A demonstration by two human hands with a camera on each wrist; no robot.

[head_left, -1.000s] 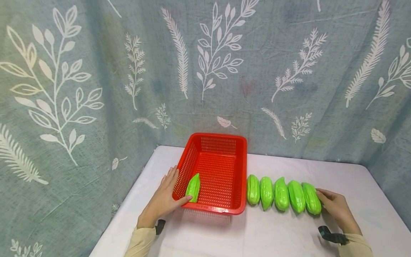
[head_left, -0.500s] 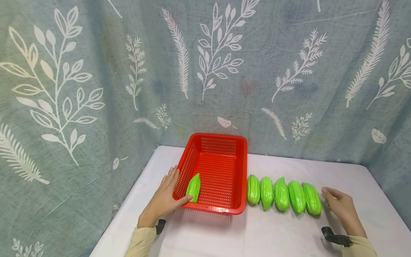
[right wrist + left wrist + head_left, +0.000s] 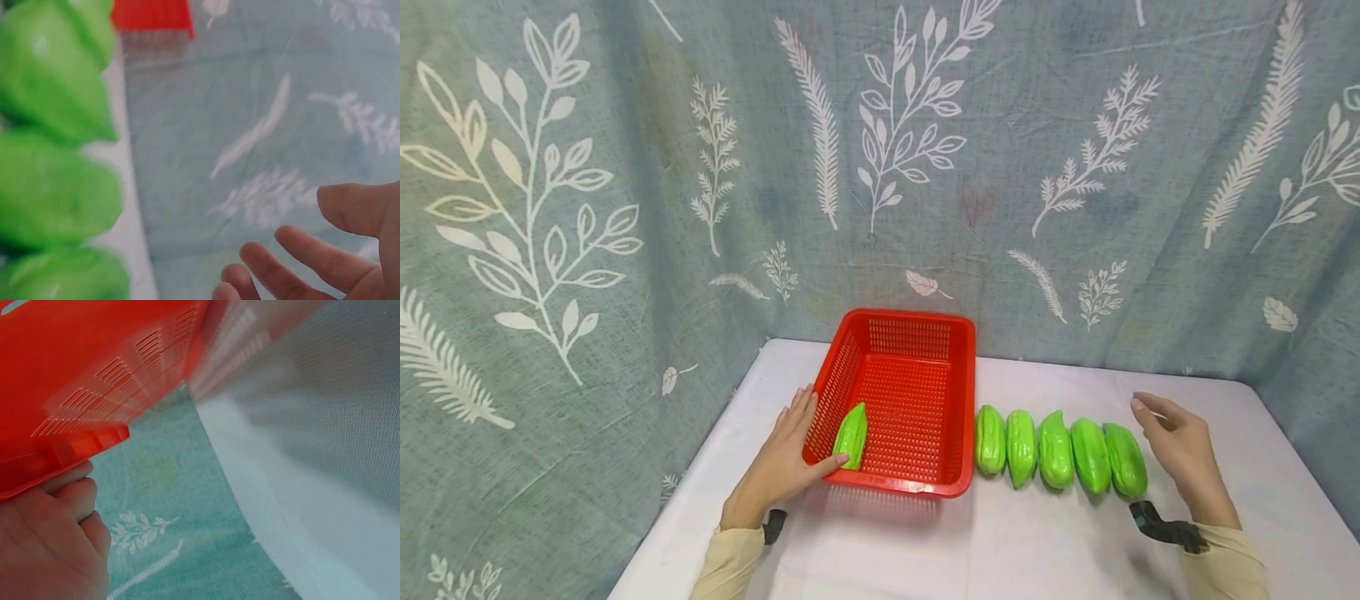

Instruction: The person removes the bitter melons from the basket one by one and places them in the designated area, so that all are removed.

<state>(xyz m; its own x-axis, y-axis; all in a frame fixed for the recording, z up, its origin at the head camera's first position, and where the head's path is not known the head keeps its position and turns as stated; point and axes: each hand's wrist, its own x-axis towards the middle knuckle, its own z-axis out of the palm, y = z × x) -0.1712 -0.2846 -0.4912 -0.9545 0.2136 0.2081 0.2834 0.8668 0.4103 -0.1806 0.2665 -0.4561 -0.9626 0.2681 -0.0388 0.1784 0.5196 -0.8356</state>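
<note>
My left hand (image 3: 779,467) rests at the near left corner of a red plastic basket (image 3: 898,483), its fingers straight along the outer side and the thumb over the front rim. In the left wrist view, the fingertips lie right at the rim of the basket (image 3: 81,381). Inside, by the thumb, lies one green ridged gourd (image 3: 852,437). Several similar gourds (image 3: 1056,454) stand in a row to the right of the basket. My right hand (image 3: 1183,446) hovers beside the rightmost gourd (image 3: 1125,462), holding nothing. The right wrist view shows its fingers (image 3: 325,256) loosely spread.
A white-covered table (image 3: 1045,550) bears the basket and the row. Behind and at the sides hangs a grey-green cloth (image 3: 1000,167) with white leaf prints. The row's leftmost gourd (image 3: 991,442) sits close against the basket's right wall.
My right hand has come away from the rightmost gourd, first to the right, then up and toward the back of the table. The left hand, basket and gourds have stayed put.
</note>
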